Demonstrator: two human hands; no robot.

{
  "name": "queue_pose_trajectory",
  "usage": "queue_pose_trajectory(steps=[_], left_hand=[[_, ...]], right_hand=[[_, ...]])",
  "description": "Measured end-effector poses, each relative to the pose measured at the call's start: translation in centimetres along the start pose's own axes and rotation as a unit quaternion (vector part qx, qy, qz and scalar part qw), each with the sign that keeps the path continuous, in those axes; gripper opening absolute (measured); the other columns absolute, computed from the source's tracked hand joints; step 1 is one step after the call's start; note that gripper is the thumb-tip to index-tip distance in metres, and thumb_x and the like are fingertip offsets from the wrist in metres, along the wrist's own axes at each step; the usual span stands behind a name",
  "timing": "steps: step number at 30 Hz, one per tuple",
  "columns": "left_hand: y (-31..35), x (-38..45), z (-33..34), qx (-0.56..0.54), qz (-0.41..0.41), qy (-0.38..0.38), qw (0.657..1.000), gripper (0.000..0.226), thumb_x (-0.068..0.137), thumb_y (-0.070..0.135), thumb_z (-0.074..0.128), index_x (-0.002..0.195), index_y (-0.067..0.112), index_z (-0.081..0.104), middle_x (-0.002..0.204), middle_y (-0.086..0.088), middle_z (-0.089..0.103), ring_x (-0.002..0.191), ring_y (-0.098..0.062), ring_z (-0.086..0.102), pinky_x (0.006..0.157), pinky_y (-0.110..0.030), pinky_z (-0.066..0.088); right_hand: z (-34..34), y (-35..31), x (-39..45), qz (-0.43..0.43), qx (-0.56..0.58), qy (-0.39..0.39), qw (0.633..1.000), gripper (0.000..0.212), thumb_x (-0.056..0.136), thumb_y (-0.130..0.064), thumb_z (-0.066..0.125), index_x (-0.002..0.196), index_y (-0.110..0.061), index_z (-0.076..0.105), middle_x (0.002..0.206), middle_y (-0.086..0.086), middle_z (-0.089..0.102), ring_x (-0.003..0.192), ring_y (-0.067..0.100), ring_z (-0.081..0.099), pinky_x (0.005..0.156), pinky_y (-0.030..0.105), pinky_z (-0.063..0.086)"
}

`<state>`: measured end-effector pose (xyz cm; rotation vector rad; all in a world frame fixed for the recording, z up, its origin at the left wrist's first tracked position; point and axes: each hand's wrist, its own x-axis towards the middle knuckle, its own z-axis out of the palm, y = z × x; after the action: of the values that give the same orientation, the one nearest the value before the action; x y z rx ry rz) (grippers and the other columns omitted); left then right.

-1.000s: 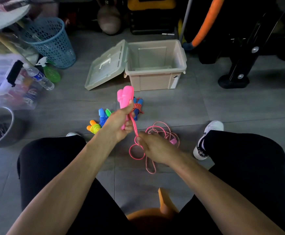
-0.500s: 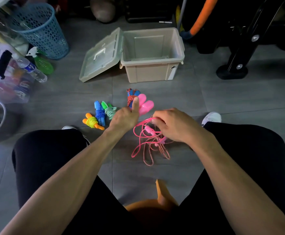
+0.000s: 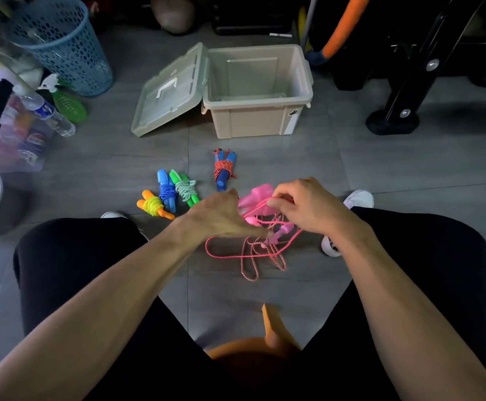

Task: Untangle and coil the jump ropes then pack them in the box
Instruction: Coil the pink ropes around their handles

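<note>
A: Status on the pink rope (image 3: 244, 254)?

B: On the floor (image 3: 380, 175) between the person's knees, loose and looped. A red-and-white twisted rope (image 3: 252, 266) is tangled through it. The pink handles (image 3: 255, 199) sit together just under the hands.

A: Hands?

B: Right hand (image 3: 305, 205) has its fingers curled, pinching a strand of the pink cord above the handles. Left hand (image 3: 221, 217) is low over the pile with the fingers pointing toward the handles. It touches the cord, but I can't tell if it really holds anything.

A: Handling?

B: Thin, light, limp cord. My guess is it snags on the twisted one if pulled hard. The handles are rigid plastic and the best place to grab. I'd hold both handles in one hand and wind the cord around them, after freeing the other rope.

A: Rest of the job?

B: Four bundles are already wound and lying on the floor: orange (image 3: 155, 205), blue (image 3: 166, 191), green (image 3: 185, 188) and blue with red cord (image 3: 224, 169). None are packed. The box (image 3: 265, 123) is ahead, open and looks empty, with its lid (image 3: 169, 91) leaning on its left side.

A: Obstructions?

B: The wound bundles lie between the hands and the box, easy to knock. A blue basket (image 3: 65, 44), a bottle (image 3: 48, 112) and a clear bin (image 3: 10, 134) are off to the left, well apart. A black stand (image 3: 404, 111) is on the right.
</note>
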<state>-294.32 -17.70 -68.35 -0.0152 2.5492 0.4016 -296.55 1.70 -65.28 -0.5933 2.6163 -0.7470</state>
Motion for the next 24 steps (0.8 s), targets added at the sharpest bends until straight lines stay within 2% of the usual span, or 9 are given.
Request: queue_pose_trajectory(steps=[2,4,6,9,13,15,18,22,24], left_hand=[[-0.3,0.2,0.9,0.069,0.005,-0.009,0.998,0.069,0.057,0.068,0.072,0.097,0.017,0.049,0.092,0.000,0.058,0.083,-0.023,0.059,0.065,-0.028,0.041],[-0.5,0.5,2.0,0.107,-0.017,0.007,0.994,0.042,0.072,0.038,0.069,0.105,0.016,0.057,0.106,-0.005,0.064,0.098,-0.026,0.063,0.072,-0.029,0.045],[-1.0,0.8,2.9,0.155,-0.035,0.005,0.987,0.034,0.080,0.026,0.062,0.112,0.015,0.060,0.115,-0.005,0.064,0.107,-0.026,0.062,0.079,-0.030,0.048],[-1.5,0.7,3.7,0.243,0.020,0.015,0.970,0.030,0.088,0.022,0.059,0.116,0.013,0.057,0.118,-0.004,0.064,0.109,-0.026,0.062,0.083,-0.034,0.049],[-0.7,-0.1,4.8,0.270,0.208,0.065,0.938,0.023,0.085,0.021,0.053,0.106,0.011,0.054,0.105,-0.008,0.065,0.092,-0.034,0.066,0.066,-0.035,0.042],[-1.0,-0.4,4.9,0.248,0.238,0.099,0.934,0.025,0.082,0.024,0.056,0.104,0.013,0.053,0.099,-0.006,0.066,0.085,-0.033,0.067,0.061,-0.032,0.037],[-1.9,-1.0,4.3,0.179,0.266,0.146,0.936,0.031,0.080,0.032,0.058,0.103,0.013,0.052,0.089,-0.004,0.067,0.077,-0.033,0.067,0.058,-0.033,0.044],[-2.3,-2.0,4.1,0.159,0.354,0.208,0.898,0.048,0.057,0.028,0.083,0.088,0.007,0.053,0.056,-0.004,0.060,0.043,-0.032,0.058,0.037,-0.025,0.039],[-2.4,-2.1,4.4,0.148,0.355,0.227,0.895,0.057,0.056,0.026,0.083,0.097,0.008,0.048,0.052,-0.004,0.059,0.040,-0.032,0.056,0.036,-0.024,0.037]], right_hand=[[-0.3,-0.3,-0.1,-0.009,0.030,-0.019,0.999,0.023,0.089,-0.041,0.067,0.079,-0.021,0.072,0.067,-0.007,0.065,0.061,0.011,0.056,0.060,0.029,0.044],[0.1,-1.3,-0.5,-0.023,0.023,-0.063,0.998,0.027,0.086,-0.044,0.069,0.067,-0.025,0.067,0.059,-0.009,0.060,0.056,0.009,0.053,0.056,0.027,0.041],[0.5,-2.5,-1.1,-0.046,0.013,-0.091,0.995,0.033,0.087,-0.042,0.064,0.057,-0.031,0.056,0.052,-0.011,0.053,0.051,0.006,0.048,0.053,0.027,0.038],[-0.6,-2.9,-1.1,-0.078,0.038,-0.064,0.994,0.027,0.087,-0.035,0.060,0.060,-0.032,0.059,0.048,-0.013,0.050,0.048,0.005,0.045,0.048,0.015,0.032],[-2.6,-1.0,0.9,-0.054,0.035,0.019,0.998,0.016,0.090,-0.027,0.065,0.078,-0.018,0.072,0.057,-0.015,0.056,0.055,0.000,0.052,0.054,0.011,0.034],[-2.9,0.2,1.9,-0.029,0.029,0.022,0.999,0.014,0.090,-0.026,0.067,0.085,-0.015,0.074,0.068,-0.007,0.066,0.063,0.006,0.056,0.061,0.020,0.040],[-3.1,1.9,2.8,-0.002,0.026,0.023,0.999,0.013,0.087,-0.028,0.072,0.087,-0.015,0.076,0.080,0.000,0.072,0.074,0.011,0.062,0.064,0.019,0.040],[-3.1,3.0,3.1,0.014,0.010,0.005,1.000,0.021,0.078,-0.037,0.079,0.082,-0.016,0.076,0.073,-0.004,0.070,0.069,0.007,0.062,0.059,0.013,0.040],[-3.5,3.2,3.3,0.020,-0.013,0.012,1.000,0.028,0.073,-0.045,0.082,0.075,-0.018,0.074,0.063,-0.012,0.063,0.061,0.000,0.055,0.058,0.020,0.041]])
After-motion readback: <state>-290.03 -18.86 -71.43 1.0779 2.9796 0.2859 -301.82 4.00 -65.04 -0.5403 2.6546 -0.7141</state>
